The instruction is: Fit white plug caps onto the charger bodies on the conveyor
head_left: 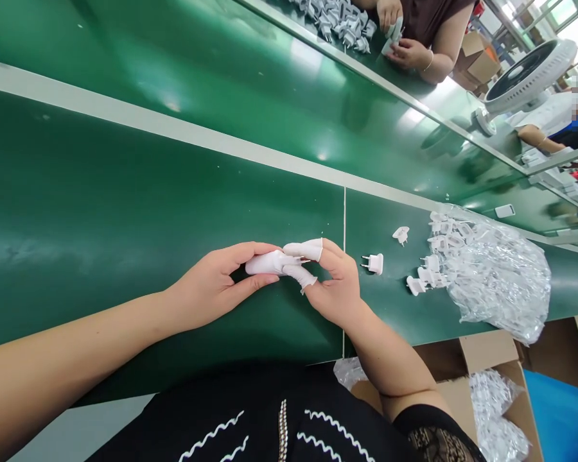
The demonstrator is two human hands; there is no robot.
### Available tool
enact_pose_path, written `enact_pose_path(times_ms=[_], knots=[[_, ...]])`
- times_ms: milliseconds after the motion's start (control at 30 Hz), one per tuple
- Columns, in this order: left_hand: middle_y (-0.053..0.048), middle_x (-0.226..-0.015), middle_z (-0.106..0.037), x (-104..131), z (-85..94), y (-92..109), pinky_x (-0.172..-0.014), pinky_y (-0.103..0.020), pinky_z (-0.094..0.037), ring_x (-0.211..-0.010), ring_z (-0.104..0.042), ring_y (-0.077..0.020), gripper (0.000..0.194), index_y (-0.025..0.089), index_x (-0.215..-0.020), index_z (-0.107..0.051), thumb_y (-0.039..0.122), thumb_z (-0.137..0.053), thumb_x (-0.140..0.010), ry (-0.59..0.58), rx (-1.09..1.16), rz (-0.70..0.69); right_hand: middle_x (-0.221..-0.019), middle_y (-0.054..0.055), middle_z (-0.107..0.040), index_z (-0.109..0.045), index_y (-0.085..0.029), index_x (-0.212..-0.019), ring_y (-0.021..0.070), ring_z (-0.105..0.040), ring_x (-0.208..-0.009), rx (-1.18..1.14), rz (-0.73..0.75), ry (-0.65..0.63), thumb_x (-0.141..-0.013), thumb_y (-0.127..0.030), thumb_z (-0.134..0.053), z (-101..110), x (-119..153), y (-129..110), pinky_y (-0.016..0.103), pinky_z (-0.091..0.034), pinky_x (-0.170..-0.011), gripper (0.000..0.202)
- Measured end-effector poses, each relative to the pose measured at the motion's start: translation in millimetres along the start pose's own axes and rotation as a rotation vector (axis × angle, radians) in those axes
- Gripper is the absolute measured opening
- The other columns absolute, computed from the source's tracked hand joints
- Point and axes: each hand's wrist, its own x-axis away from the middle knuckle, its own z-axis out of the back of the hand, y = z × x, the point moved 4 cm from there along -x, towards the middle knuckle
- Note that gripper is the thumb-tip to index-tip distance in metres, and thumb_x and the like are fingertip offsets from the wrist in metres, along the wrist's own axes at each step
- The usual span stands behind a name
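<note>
In front of me, over the green table, my left hand [221, 276] pinches the rounded body of a white power adapter [266, 262] between thumb and fingers. My right hand [334, 276] wears white finger cots on the thumb and index finger, and these close on the adapter's pin end. Two metal pins point right between the covered fingertips. Whether the pin end is a separate piece cannot be made out. Just right of my right hand lies a white two-pin plug head [374, 264], with a smaller plug piece [401, 235] beyond it.
A clear plastic bag [501, 276] of white plug heads lies at the right, several spilling from its mouth. Open cardboard boxes [491, 353] stand below the table edge. Across the bench, a co-worker's hands [409, 54] work beside a plug pile [341, 22]. A fan [530, 70] stands far right.
</note>
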Motion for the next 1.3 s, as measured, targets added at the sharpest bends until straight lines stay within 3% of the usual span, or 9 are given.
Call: enact_pose_path(times_ms=[133, 267, 433, 600, 733, 967, 1300], knots=[[-0.005, -0.123, -0.086, 0, 0.3, 0, -0.095, -0.036, -0.064, -0.103, -0.078, -0.0285, 0.054, 0.030, -0.135, -0.082, 0.073, -0.069, -0.105, -0.011, -0.037, -0.048, -0.098, 0.002, -0.084, -0.085, -0.030, -0.116, 0.0167, -0.080, -0.084, 0.017, 0.075, 0.060, -0.100, -0.016, -0.079, 7, -1, -8, 0.031, -0.069, -0.077, 0.022], [-0.007, -0.129, -0.085, -1, 1.4, -1, -0.099, -0.039, -0.064, -0.111, -0.079, -0.0321, 0.059, 0.029, -0.138, -0.080, 0.076, -0.069, -0.103, -0.033, -0.027, -0.006, -0.100, 0.002, -0.085, -0.086, -0.030, -0.113, 0.0169, -0.079, -0.080, 0.026, 0.073, 0.127, -0.098, -0.015, -0.080, 14, -1, -12, 0.033, -0.070, -0.075, 0.023], [-0.007, -0.130, -0.086, 0, 2.5, 0, -0.100, -0.040, -0.063, -0.112, -0.080, -0.0313, 0.060, 0.030, -0.137, -0.081, 0.078, -0.067, -0.105, -0.054, -0.031, -0.021, -0.095, 0.003, -0.084, -0.086, -0.029, -0.112, 0.0179, -0.080, -0.081, 0.018, 0.056, 0.050, -0.098, -0.017, -0.079, 8, 1, -10, 0.033, -0.068, -0.073, 0.020], [-0.005, -0.129, -0.086, 2, 1.4, -3, -0.100, -0.037, -0.063, -0.110, -0.081, -0.0281, 0.053, 0.031, -0.137, -0.081, 0.073, -0.066, -0.108, -0.026, -0.074, -0.120, -0.092, 0.002, -0.082, -0.085, -0.028, -0.111, 0.0165, -0.078, -0.079, 0.010, 0.080, 0.039, -0.098, -0.018, -0.080, 6, 2, -10, 0.031, -0.066, -0.070, 0.018], [-0.006, -0.129, -0.086, 2, 1.2, -5, -0.103, -0.040, -0.064, -0.111, -0.081, -0.0293, 0.054, 0.031, -0.139, -0.081, 0.073, -0.065, -0.109, -0.021, -0.095, -0.121, -0.094, 0.003, -0.083, -0.084, -0.029, -0.111, 0.0176, -0.079, -0.080, 0.030, 0.068, 0.037, -0.099, -0.019, -0.078, 8, 1, -11, 0.032, -0.067, -0.071, 0.016], [-0.004, -0.129, -0.086, 1, 3.2, -1, -0.102, -0.036, -0.063, -0.111, -0.081, -0.0274, 0.042, 0.029, -0.139, -0.080, 0.059, -0.068, -0.111, -0.073, -0.097, -0.169, -0.091, 0.003, -0.083, -0.084, -0.028, -0.110, 0.0170, -0.079, -0.078, 0.040, 0.097, 0.042, -0.098, -0.015, -0.078, 7, 2, -12, 0.031, -0.066, -0.068, 0.019], [-0.004, -0.123, -0.088, 2, 1.7, -4, -0.101, -0.039, -0.064, -0.105, -0.081, -0.0281, 0.044, 0.032, -0.139, -0.081, 0.062, -0.067, -0.110, -0.050, -0.145, -0.174, -0.091, 0.002, -0.082, -0.085, -0.031, -0.111, 0.0187, -0.081, -0.083, 0.118, 0.113, 0.008, -0.100, -0.018, -0.076, 3, 6, -7, 0.031, -0.067, -0.071, 0.020]])
